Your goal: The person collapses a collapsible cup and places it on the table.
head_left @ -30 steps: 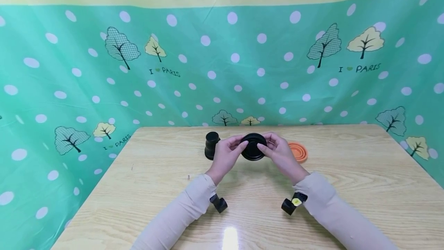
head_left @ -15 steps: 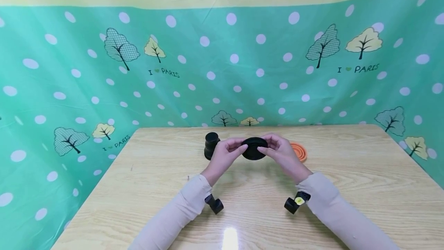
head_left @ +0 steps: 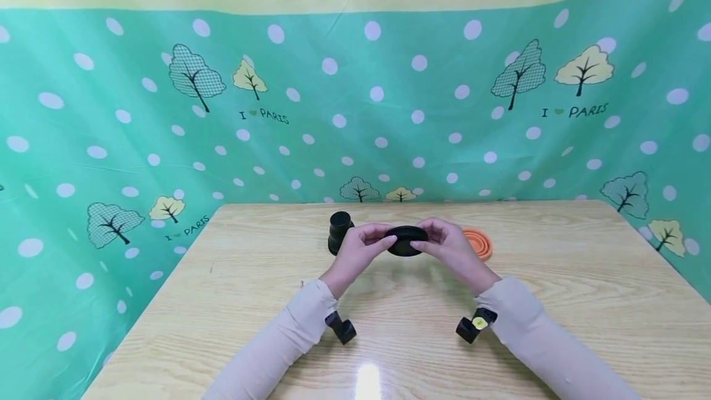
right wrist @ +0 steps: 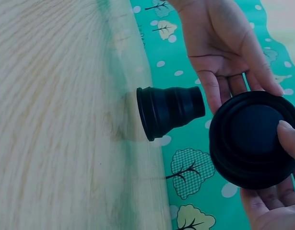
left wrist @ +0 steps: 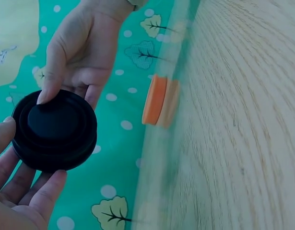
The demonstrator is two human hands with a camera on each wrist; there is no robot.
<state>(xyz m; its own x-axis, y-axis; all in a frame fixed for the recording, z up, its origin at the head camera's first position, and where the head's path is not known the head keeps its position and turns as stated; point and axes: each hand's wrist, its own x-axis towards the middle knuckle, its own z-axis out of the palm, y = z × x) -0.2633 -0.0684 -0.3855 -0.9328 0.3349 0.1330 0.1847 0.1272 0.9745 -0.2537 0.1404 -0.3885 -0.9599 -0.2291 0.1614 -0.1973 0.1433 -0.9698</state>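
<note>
Both hands hold a black collapsible cup [head_left: 407,241], folded into a flat ringed disc, above the middle of the table. My left hand [head_left: 355,256] pinches its left edge, thumb on the near face and fingers behind. At the right edge, my right hand [head_left: 457,256] grips it the same way. The disc's concentric rings show in the left wrist view, the folded cup [left wrist: 53,122] resting between both thumbs and fingers. Left of my left hand stands a second black collapsible cup [head_left: 339,233], extended, wide rim down. An orange collapsible cup [head_left: 478,243], folded flat, lies behind my right hand.
The wooden table [head_left: 411,344] reaches back to a green dotted curtain [head_left: 311,104] with printed trees. Each wrist carries a small black camera; the left camera [head_left: 340,327] and right camera [head_left: 474,325] hang over the table.
The folded black cup has tipped from facing the head camera to a flatter angle, its top edge dropping. My wrists have spread slightly apart. The other cups have stayed put.
</note>
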